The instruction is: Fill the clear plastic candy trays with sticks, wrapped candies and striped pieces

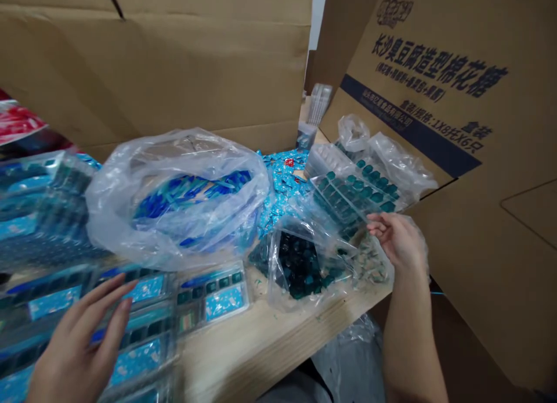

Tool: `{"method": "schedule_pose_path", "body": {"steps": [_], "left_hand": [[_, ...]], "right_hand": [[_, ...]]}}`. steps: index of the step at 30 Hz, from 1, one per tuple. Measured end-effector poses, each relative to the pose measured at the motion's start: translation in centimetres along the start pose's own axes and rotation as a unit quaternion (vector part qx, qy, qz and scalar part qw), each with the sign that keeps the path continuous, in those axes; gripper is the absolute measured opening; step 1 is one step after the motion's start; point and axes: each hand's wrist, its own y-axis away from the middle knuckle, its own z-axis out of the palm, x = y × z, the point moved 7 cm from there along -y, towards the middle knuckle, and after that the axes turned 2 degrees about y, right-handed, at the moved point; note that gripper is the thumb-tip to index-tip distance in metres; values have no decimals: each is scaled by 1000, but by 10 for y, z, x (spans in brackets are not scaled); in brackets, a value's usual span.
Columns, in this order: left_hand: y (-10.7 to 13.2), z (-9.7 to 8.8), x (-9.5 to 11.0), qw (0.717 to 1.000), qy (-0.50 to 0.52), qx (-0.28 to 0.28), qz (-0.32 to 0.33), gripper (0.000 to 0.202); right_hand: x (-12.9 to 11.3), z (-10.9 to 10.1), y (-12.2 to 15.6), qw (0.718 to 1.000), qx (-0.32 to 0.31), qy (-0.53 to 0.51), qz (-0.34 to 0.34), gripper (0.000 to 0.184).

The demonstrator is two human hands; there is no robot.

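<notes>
My left hand lies flat, fingers stretched out, on a spread of clear plastic packs with blue cards and dark teal pieces. My right hand reaches into a clear bag of dark teal cubes, its fingers curled at a clear tray of teal pieces; whether it grips anything is not visible. A large clear bag filled with blue wrappers stands between the hands.
Tall cardboard boxes wall the back and right side. Loose blue wrappers are heaped behind the bags. More stacked packs fill the left. The wooden table edge runs near my body.
</notes>
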Motion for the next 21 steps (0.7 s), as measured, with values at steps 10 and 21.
{"method": "schedule_pose_path", "body": {"steps": [10, 21], "left_hand": [[39, 22, 137, 944, -29, 103, 312, 27], [69, -17, 96, 939, -67, 195, 277, 13]], "right_hand": [[13, 116, 145, 959, -271, -84, -4, 12], [78, 197, 218, 849, -520, 84, -42, 16]]}}
